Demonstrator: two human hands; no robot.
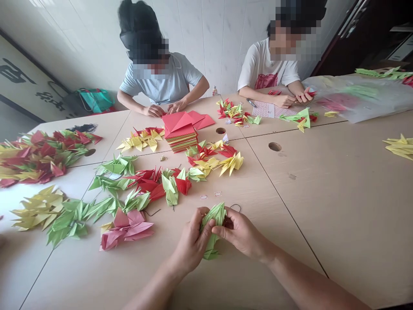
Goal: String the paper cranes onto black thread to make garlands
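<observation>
Close to the table's front, a bundle of folded light-green paper cranes (213,215) is held between both hands. My left hand (192,242) grips its left side, thumb across the front. From the right, my right hand (244,232) pinches the same bundle, its fingertips partly hidden behind the paper. A thin dark string (238,206) curls out beside my right hand. Just beyond lie two small red-bordered labels (218,193). Strung green, red and yellow cranes (170,188) lie further left, with pink cranes (127,230) nearer my left forearm.
A stack of coloured paper squares (181,137) stands mid-table. At far left is a large pile of mixed cranes (41,155). Two co-workers sit opposite, one in a light-blue shirt (180,73), one in white (258,64). A plastic sheet (371,101) covers cranes at right.
</observation>
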